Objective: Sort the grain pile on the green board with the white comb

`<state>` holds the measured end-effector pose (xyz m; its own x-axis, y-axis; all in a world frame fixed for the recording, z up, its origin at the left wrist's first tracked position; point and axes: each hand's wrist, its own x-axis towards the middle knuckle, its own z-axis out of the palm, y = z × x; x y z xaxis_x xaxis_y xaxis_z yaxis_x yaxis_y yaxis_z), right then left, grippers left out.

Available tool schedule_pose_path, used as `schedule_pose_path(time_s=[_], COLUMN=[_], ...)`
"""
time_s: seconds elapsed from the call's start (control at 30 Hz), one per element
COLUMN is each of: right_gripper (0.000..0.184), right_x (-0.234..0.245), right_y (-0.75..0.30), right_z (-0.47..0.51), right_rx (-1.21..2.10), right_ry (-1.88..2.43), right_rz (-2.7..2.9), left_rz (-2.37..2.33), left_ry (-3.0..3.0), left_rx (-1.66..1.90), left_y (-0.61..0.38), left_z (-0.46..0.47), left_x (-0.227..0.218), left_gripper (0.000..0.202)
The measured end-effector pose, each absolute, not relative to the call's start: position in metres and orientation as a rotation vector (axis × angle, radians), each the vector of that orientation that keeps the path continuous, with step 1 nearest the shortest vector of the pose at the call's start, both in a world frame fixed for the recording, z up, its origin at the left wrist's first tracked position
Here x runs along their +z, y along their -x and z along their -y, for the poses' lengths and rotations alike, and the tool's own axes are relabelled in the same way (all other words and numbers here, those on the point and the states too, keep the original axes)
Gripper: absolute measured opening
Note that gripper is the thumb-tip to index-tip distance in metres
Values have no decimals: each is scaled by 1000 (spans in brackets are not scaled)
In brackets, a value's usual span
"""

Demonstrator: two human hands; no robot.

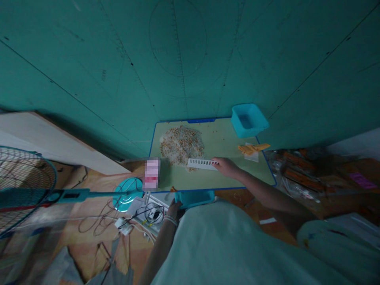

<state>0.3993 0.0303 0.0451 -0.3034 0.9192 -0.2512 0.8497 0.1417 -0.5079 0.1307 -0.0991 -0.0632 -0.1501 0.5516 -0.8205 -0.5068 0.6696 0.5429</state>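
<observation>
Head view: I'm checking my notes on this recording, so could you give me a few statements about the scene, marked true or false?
1. The right hand holds a white slotted strip. True.
2. A mixed pile lies toward the left of the table. True.
3. The left hand is in the pile. False: it is at the blue bin by the table's near edge.
4. The table's edging is red. False: it is blue.
5. A turquoise tub stands at the table's far right corner. True.

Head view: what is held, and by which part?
Right hand: white strip, by its right end. Left hand: nearer blue bin, by its left end.
</observation>
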Motion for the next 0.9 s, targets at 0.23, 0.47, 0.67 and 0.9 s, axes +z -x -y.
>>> schedule_pose_path(time_s=[0.23, 0.47, 0.67, 0.9], right_gripper=[25, 26, 25, 25], right_x=[46, 41, 39, 41], right_y=[-395, -393, -393, -390], right_z=[-25, -19, -14, -4], right_rx=[897, 1004, 1074, 1155], right_ry=[1749, 1661, 1624, 1597], right_rz=[2315, 2307, 2302, 2275], left_rz=[-1407, -1437, -1420, -1376], left_ry=[-22, -7, 44, 14], left_rx=[901, 875, 906, 910], left_y=[-130, -131, -132, -131], left_z=[98, 95, 94, 97], left_x=[-58, -52, -54, -57], left_gripper=[44, 42, 46, 49])
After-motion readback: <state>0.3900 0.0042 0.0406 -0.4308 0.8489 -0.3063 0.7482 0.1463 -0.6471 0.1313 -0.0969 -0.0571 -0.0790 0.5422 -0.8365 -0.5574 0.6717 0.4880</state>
